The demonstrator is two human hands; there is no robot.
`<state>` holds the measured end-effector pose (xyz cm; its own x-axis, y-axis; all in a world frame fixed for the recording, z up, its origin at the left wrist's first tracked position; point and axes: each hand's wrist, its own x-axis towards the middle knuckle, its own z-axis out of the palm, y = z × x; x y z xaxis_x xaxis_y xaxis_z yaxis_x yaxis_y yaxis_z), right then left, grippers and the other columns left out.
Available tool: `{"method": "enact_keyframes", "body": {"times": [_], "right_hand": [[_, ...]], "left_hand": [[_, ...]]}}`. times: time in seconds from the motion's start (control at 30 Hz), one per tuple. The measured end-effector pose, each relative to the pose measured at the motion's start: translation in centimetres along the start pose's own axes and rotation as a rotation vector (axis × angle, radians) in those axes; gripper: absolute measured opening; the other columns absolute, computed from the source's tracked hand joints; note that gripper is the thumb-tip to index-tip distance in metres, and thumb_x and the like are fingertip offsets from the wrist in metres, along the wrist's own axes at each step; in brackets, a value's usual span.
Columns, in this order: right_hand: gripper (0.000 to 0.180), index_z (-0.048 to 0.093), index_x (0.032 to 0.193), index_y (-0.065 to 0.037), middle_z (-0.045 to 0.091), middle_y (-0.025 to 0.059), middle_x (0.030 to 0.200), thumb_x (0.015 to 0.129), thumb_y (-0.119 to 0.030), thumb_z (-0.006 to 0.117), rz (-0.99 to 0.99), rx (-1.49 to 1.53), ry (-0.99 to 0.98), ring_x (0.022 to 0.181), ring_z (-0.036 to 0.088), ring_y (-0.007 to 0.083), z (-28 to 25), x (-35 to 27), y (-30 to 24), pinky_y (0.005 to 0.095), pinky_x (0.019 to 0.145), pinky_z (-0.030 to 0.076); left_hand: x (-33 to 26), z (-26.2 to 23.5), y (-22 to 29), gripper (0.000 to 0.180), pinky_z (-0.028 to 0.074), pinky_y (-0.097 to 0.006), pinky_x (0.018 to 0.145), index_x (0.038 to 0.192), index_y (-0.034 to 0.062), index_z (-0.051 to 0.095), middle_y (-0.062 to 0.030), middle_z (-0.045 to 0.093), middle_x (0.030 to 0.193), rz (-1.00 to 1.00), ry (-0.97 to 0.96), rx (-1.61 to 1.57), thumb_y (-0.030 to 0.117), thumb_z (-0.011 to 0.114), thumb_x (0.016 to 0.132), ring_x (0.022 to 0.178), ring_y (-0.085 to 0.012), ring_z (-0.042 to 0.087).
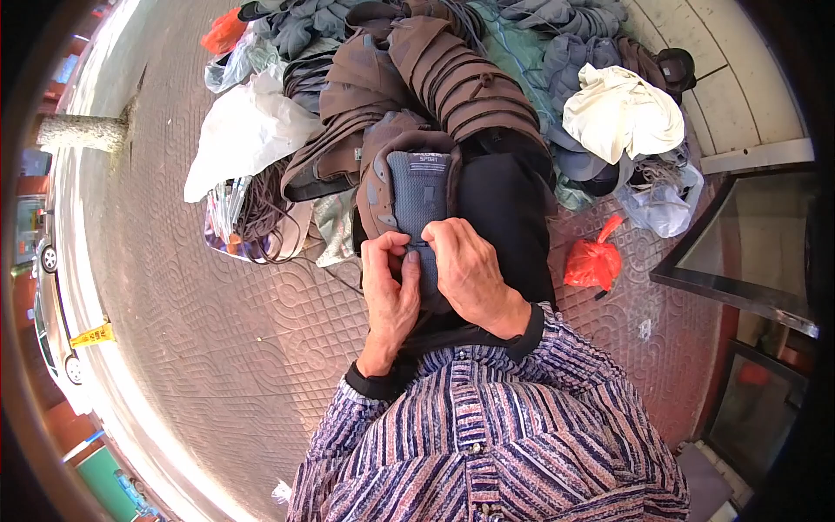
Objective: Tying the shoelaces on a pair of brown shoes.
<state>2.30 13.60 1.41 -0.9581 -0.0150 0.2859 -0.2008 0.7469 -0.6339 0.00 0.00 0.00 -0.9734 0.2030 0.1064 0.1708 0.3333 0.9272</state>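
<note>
On my lap lies a brown shoe upper (377,198) with a padded blue-grey mesh tongue (421,193) that bears a printed label at its far end. My left hand (390,291) pinches the left side of the tongue's near part, thumb and fingertips closed. From the right, my right hand (474,271) grips the same stretch, its fingers bent down onto the mesh. The fingertips of both hands almost meet there. Whether something small sits between them, such as a lace or thread, cannot be made out.
Beyond my knees lie nested brown shoe uppers (465,74) and grey uppers (570,65). White plastic (248,130) covers part of the left pile; white cloth (622,113) tops the right. A red bag (594,261) sits on the paving, near a black-framed glass panel (748,230).
</note>
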Motion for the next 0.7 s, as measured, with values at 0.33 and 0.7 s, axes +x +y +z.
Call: {"method": "enact_keyframes", "body": {"times": [0.33,0.7], "right_hand": [[0.029,0.049,0.102,0.001,0.058,0.0137,0.087,0.077,0.007,0.062,0.062,0.075,0.117,0.076,0.062,0.0272,-0.3,-0.3,-0.5,0.0357,0.065,0.052],[0.033,0.047,0.103,0.000,0.060,0.0127,0.078,0.075,0.007,0.064,0.073,0.008,0.170,0.070,0.063,0.0285,-0.1,0.1,-1.1,0.0355,0.062,0.050]], "left_hand": [[0.1,-0.2,0.1,0.023,0.041,-0.026,0.060,0.103,0.0030,0.054,-0.0054,0.045,0.084,0.063,0.014,0.048,-0.002,0.060,0.081,0.066,-0.0137,0.045],[1.8,-2.5,1.2,0.019,0.044,-0.028,0.062,0.100,0.0031,0.057,-0.0070,0.051,0.082,0.092,-0.156,0.122,-0.001,0.062,0.082,0.072,-0.0153,0.052]]}}
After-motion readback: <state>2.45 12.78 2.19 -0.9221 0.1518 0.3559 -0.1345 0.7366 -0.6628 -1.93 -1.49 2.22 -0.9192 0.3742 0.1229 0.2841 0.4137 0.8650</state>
